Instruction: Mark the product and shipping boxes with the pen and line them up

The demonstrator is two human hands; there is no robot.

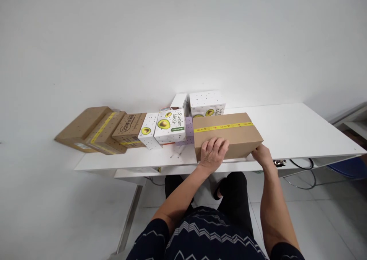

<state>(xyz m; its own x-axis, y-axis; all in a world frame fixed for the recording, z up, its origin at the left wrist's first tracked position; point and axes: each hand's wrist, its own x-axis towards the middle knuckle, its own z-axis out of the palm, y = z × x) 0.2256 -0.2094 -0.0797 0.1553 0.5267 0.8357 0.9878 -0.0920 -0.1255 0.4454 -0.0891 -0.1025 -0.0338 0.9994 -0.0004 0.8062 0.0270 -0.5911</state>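
A brown cardboard box [226,138] with yellow printed tape along its top is between my hands, at the front of the white table. My left hand [213,153] rests against its near side, with bent fingers over the top edge. At the lower right corner, my right hand [262,155] grips the box, its fingertips partly hidden underneath. The box seems tilted, its right end reaching toward the table's front edge. Just left of it stand a purple box [189,130] and a white avocado-print box [170,124]. Another white avocado-print box [206,99] is behind it.
Several brown cartons, including a large one [83,126], line the left end of the white table [298,134]. The wall rises directly behind. A black cable [304,166] hangs beneath the right side, near a blue object [349,167]. A lower shelf shows under the front edge.
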